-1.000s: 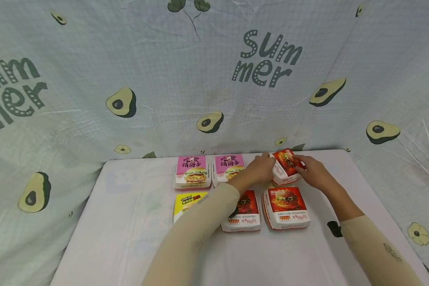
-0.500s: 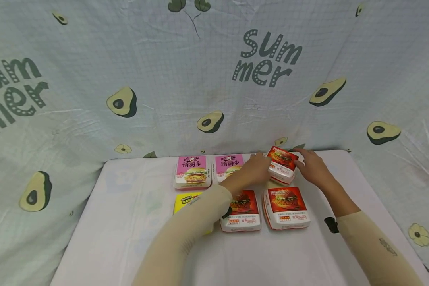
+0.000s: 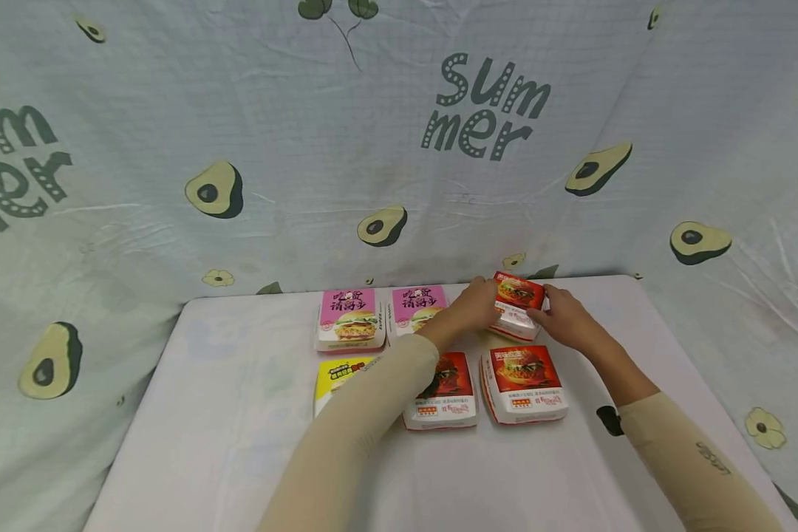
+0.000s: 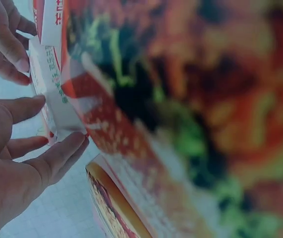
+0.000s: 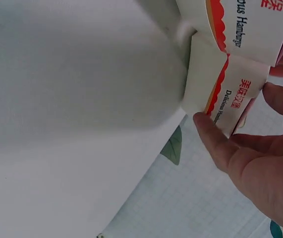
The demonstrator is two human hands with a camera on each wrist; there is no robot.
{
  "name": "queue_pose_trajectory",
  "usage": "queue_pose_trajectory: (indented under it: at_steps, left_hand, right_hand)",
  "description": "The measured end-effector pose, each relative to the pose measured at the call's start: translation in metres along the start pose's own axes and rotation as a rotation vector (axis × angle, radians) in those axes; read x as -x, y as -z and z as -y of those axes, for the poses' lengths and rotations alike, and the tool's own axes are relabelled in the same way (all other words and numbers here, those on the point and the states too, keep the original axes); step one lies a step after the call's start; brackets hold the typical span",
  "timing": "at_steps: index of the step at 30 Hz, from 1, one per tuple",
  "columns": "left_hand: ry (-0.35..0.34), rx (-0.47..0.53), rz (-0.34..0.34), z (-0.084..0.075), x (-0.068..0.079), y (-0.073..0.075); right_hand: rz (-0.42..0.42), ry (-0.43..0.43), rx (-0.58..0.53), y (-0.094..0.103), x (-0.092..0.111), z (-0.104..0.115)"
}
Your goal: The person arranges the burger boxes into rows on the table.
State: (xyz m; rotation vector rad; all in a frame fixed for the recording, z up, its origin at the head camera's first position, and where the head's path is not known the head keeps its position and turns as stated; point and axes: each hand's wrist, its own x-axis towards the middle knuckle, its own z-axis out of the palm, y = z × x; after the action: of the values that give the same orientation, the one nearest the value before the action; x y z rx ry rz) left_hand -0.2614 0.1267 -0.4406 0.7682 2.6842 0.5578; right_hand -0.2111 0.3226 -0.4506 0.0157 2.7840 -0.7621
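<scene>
At the back right of the row, both hands hold a red and white hamburger box with a burger picture on its lid. The left hand grips its left side; in the left wrist view its thumb and fingertips touch the box's white wall. From the right, the right hand holds the box, its fingers and thumb on the printed wall in the right wrist view. The box sits slightly turned. In front of it stands another red hamburger box. The left forearm partly covers a third red box.
Two pink burger boxes stand left of the hands in the back row. A yellow box lies partly behind the left sleeve. The white table ends at a hanging cloth printed with avocados.
The held box was tilted and turned; it now lies straighter, between the pink box and the right hand. The right hand's fingers have closed in on its side. The head view shifted slightly.
</scene>
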Motion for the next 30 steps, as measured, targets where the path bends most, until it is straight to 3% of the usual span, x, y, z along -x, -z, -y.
queue_pose_trajectory:
  at_steps: [7, 18, 30]
  left_hand:
    - [0.018, -0.003, -0.016, 0.007, 0.009, 0.005]
    - [0.023, 0.093, -0.012, 0.016, 0.018, 0.010]
    - [0.073, 0.145, -0.017, 0.022, 0.027, 0.016]
  right_hand:
    - [0.061, 0.057, -0.012, 0.002, -0.007, 0.005]
    - [0.113, 0.118, -0.011, 0.005, -0.013, 0.011]
    - [0.156, 0.079, -0.031, 0.001, -0.016, 0.018]
